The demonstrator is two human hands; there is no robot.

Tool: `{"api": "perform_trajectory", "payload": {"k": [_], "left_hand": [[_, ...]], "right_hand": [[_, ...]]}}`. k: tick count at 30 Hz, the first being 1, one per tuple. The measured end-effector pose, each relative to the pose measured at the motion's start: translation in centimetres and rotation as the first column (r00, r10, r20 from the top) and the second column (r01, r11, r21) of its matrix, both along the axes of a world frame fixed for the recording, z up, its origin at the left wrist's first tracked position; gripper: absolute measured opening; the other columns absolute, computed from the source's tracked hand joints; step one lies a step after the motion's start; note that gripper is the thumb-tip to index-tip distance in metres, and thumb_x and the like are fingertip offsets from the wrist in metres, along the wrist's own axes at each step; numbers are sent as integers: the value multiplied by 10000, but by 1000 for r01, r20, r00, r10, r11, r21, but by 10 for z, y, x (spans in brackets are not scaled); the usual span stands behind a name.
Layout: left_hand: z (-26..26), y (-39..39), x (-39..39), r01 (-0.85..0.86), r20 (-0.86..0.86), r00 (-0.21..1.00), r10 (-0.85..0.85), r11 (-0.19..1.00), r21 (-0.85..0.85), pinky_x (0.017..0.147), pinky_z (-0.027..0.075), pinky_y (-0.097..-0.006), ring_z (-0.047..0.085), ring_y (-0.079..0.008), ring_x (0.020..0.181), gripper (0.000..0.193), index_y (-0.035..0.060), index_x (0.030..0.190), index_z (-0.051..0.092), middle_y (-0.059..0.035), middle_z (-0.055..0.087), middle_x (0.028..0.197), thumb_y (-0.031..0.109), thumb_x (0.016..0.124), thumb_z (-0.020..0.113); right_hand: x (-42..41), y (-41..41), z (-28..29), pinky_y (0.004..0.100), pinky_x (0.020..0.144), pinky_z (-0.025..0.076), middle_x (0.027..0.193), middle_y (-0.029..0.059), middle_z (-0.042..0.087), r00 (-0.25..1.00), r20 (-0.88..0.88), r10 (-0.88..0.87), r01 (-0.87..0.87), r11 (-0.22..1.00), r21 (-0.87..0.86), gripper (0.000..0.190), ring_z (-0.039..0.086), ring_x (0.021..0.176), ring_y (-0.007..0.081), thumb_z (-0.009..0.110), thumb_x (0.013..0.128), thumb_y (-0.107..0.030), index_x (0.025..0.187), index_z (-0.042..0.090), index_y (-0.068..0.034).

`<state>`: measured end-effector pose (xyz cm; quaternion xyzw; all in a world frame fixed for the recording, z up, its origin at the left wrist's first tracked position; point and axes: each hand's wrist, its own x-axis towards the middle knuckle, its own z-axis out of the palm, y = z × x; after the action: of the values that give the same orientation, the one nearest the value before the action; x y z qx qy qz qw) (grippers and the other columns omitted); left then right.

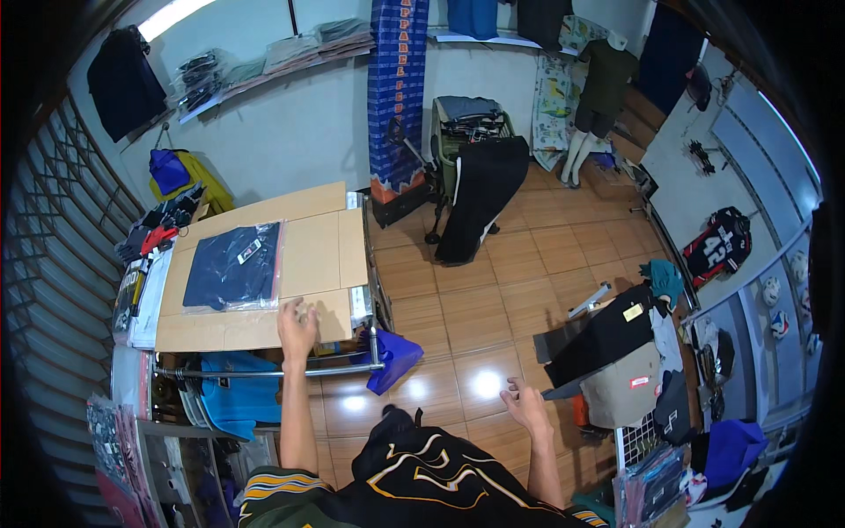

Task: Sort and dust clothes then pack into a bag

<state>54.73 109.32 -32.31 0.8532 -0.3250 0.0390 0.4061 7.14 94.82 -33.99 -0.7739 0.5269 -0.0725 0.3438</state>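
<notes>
A dark navy garment (228, 274), folded in a clear plastic bag with a tag on it, lies on a flattened cardboard sheet (320, 247). My left hand (297, 327) is over the near edge of the cardboard, close to the bag's lower right corner. Its fingers are apart and hold nothing; whether they touch the cardboard I cannot tell. Off to the right, my right hand (526, 406) hangs above the tiled floor with loosely bent, parted fingers and nothing in them. Black trousers (601, 336) with a tag lie on the stack nearest that hand.
Below the cardboard runs a metal rail (264, 373) with blue shirts (237, 396) on hangers. A purple bag (396, 360) hangs at its corner. Black cloth (482, 198) drapes over a cart (447, 142) beyond. A dressed mannequin (597, 99) stands at the back. Bagged clothes (650, 485) sit lower right.
</notes>
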Motion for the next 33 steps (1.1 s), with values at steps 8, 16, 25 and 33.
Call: {"api": "perform_trajectory", "payload": {"k": [8,16,25,33], "left_hand": [[-10,-34,68,-260,194,953,232,956,134,977,385,-527,472,-367,1181,416,48,1171,596,-153,547,1229,187,798,716],[-25,-49,95,-551,196,833,516,803,229,908,379,-521,523,-301,1104,213,130,1048,683,-53,601,1141,220,857,659],[-31,-58,103,-564,121,825,552,820,102,847,397,-503,566,-314,966,114,105,898,718,-62,646,954,164,848,634],[-25,-104,46,-549,61,832,551,834,-47,816,411,-482,583,-326,915,90,91,841,731,-90,662,900,141,816,661]], "right_hand": [[64,-67,-2,417,788,537,1058,195,684,972,121,199,-204,979,26,401,680,901,344,674,857,-253,1185,607,-31],[149,-142,0,421,827,526,1082,212,674,910,130,393,-401,915,48,430,675,942,341,661,867,-247,1216,590,-5],[262,-196,12,348,793,538,1032,197,693,775,351,525,-594,795,122,371,688,899,249,653,895,-207,1179,595,25],[375,-206,10,311,814,511,1002,147,674,521,560,644,-836,517,182,327,634,914,185,618,931,-179,1186,590,23]]}}
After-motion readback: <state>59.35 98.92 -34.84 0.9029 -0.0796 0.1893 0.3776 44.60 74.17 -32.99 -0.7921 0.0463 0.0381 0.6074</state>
